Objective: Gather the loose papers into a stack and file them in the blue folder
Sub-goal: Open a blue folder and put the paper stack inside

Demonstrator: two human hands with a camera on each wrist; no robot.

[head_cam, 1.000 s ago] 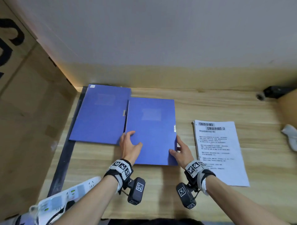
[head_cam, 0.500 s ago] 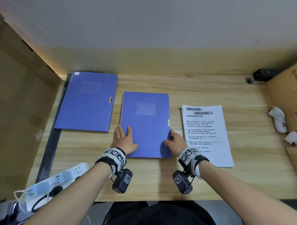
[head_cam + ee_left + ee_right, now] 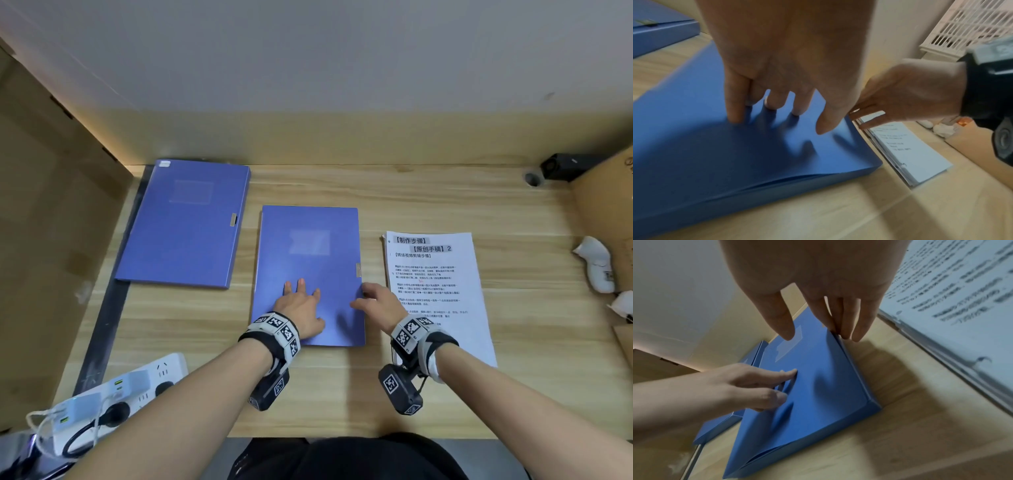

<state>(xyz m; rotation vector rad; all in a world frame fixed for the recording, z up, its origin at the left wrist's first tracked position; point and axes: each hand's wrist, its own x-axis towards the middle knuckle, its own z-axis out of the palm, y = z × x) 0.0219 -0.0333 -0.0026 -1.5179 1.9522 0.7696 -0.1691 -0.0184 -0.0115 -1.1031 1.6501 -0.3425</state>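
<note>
A closed blue folder lies flat in the middle of the wooden desk. My left hand rests flat on the near half of its cover, fingers spread and straight. My right hand is at the folder's right edge below the metal clasp. Its straight fingertips touch that edge and the thumb hovers over the cover. A stack of printed white papers lies just right of the folder, and my right wrist is over its near left corner.
A second blue folder lies at the back left. A white power strip with plugs sits at the front left. Cardboard walls the left side. A black device, white crumpled items and more cardboard fill the right.
The middle folder has slid right, away from the second folder it was touching. My left hand has moved from the folder's lower left edge onto its cover. The right hand stays at the right edge.
</note>
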